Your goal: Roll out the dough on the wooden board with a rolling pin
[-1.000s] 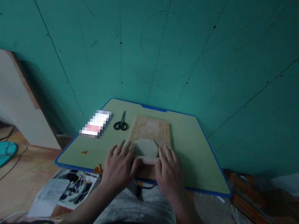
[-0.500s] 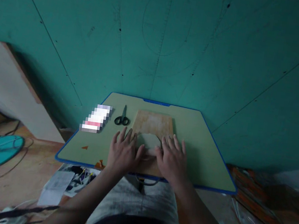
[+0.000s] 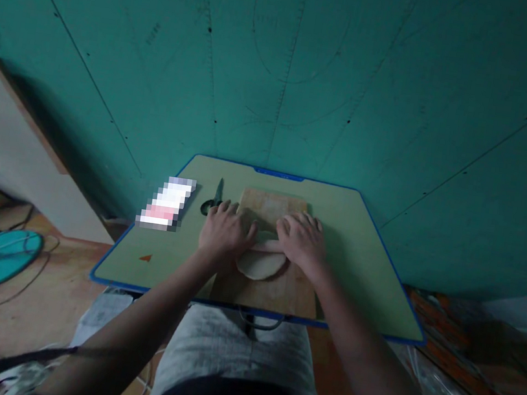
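Note:
On a wooden cutting board point(image 3: 264, 296) lies a round, flat piece of pale dough point(image 3: 259, 266). A rolling pin point(image 3: 266, 246) crosses the far part of the dough, only its middle showing between my hands. My left hand point(image 3: 226, 231) is bent over the pin's left end, its thumb pointing inward. Over the right end my right hand point(image 3: 303, 237) curls the same way, fingers close together. Both ends of the pin are hidden under the hands. Scissors point(image 3: 217, 199) lie just beyond my left hand, their handles partly covered by it.
The board rests on a small blue-edged table point(image 3: 365, 277) against a green wall point(image 3: 282, 63). A phone with a blurred screen point(image 3: 167, 203) and an orange scrap point(image 3: 146, 257) lie on the left. A teal stand base point(image 3: 4, 259) and cables are on the floor.
Both hands have moved forward, away from my body, rolling the pin from the near part of the dough to its far part. The fingers, spread before, are now curled over the pin.

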A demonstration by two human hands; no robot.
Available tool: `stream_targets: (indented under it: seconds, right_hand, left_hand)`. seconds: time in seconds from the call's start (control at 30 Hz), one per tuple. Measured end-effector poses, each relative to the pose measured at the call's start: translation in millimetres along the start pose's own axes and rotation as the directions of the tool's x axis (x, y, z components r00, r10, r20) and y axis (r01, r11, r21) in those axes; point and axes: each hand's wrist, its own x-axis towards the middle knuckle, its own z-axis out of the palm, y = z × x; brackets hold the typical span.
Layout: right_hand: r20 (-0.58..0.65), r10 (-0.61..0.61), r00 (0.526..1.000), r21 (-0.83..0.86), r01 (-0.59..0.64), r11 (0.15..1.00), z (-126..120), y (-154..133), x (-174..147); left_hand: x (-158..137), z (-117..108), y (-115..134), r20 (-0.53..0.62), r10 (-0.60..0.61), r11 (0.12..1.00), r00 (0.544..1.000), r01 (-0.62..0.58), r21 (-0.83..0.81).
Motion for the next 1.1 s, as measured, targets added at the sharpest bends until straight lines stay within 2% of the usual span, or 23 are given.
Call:
stream_targets:
  seconds: [0.2, 0.37, 0.53, 0.83, 0.97, 1.1]
  right_hand:
    - [0.000, 0.020, 1.000, 0.001, -0.020, 1.000, 2, 0, 18]
    - [-0.032, 0.036, 0.999, 0.001, -0.036, 0.999, 5, 1, 33]
    - [-0.056, 0.054, 0.997, 0.014, -0.053, 0.998, 3, -1, 40]
    - [0.042, 0.090, 0.995, 0.027, -0.091, 0.995, -1, -5, 12]
    - [0.031, 0.058, 0.998, 0.016, -0.059, 0.998, -2, -6, -6]
    - [-0.017, 0.042, 0.999, -0.020, -0.043, 0.999, -1, -8, -23]
  left_hand:
    - [17, -1, -6, 0.109, 0.024, 1.000, 0.994, -0.023, -0.011]
    - [36, 4, -12, 0.092, 0.035, 0.999, 0.995, -0.036, 0.003]
    - [48, 10, -15, 0.140, -0.002, 1.000, 0.990, -0.001, 0.018]
    - [15, -2, -5, 0.125, -0.101, 0.995, 0.987, 0.097, 0.037]
    - [0, -2, 0, 0.023, -0.125, 0.992, 0.992, 0.125, 0.024]
    - [-14, 4, 2, -0.081, -0.101, 0.994, 0.992, 0.103, 0.024]
